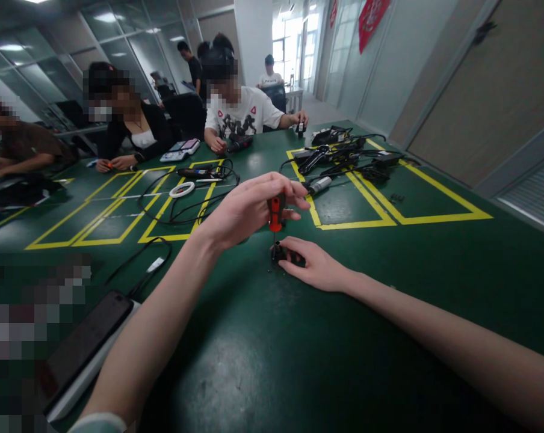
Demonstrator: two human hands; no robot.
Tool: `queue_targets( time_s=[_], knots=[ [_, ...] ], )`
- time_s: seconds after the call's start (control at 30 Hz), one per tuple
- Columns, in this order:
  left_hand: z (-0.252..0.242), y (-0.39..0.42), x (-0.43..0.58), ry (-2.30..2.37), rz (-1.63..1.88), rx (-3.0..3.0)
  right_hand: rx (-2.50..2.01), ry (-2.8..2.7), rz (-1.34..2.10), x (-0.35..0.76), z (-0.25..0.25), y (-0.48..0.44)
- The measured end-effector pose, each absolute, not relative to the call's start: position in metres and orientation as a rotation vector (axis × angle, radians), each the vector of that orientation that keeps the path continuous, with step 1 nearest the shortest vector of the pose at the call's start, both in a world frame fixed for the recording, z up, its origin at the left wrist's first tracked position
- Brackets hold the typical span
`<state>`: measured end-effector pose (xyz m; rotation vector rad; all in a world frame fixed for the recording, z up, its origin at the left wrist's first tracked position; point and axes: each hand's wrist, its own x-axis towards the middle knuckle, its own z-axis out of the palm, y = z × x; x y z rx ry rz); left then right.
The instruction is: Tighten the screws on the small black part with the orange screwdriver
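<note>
My left hand [249, 207] is closed around the red and black handle of a small screwdriver [276, 214], held upright with its thin shaft pointing down. The tip meets a small black part [279, 252] that rests on the green table [299, 361]. My right hand [315, 264] lies on the table with its fingers pinching that black part from the right side. What the part is I cannot make out, as the fingers cover much of it.
Black power adapters and cables [344, 159] lie piled in a yellow-taped square at the back right. A white tape roll [182, 189] and looped cables [182, 207] sit mid-left. A dark phone [86, 343] lies near left. Several people sit along the far side.
</note>
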<state>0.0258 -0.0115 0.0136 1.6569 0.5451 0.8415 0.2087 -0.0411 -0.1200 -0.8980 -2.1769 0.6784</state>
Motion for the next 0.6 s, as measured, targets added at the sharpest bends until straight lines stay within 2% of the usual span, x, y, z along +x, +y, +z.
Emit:
queue_targets(
  time_s=[0.17, 0.4, 0.6],
  knots=[
    [0.010, -0.006, 0.023, 0.438, 0.852, 1.410, -0.894, -2.180, 0.664, 0.209, -0.122, -0.041],
    [0.017, -0.003, 0.014, 0.369, 0.682, 1.343, -0.904, -2.177, 0.678, 0.209, -0.121, -0.041],
    [0.012, -0.001, 0.014, 0.368, 0.733, 1.318, -0.904, -2.184, 0.694, 0.210, -0.120, -0.041]
  ],
)
